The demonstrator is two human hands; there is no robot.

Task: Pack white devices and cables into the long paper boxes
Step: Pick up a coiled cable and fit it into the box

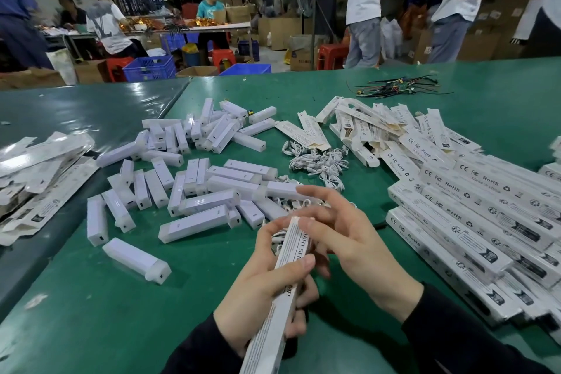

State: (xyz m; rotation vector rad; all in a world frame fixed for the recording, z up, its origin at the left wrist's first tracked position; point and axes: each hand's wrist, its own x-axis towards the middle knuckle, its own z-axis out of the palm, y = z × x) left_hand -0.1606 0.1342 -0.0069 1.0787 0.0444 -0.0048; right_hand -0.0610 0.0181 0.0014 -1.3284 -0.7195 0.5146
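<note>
**Cable going into the box**

Green table (303, 352); stacked boxes right of the held box (274, 310), devices (209, 200) beyond. Left hand (264, 288) clamps it; right hand (349, 240), fingers apart, tucks a cable (277, 241). Next, I reckon: close the flap.

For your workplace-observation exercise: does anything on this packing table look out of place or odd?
A tangle of dark and coloured wires lies alone at the far edge of the green table, unlike the white devices, white cables and paper boxes being packed. Nothing looks spilled or damaged.
</note>
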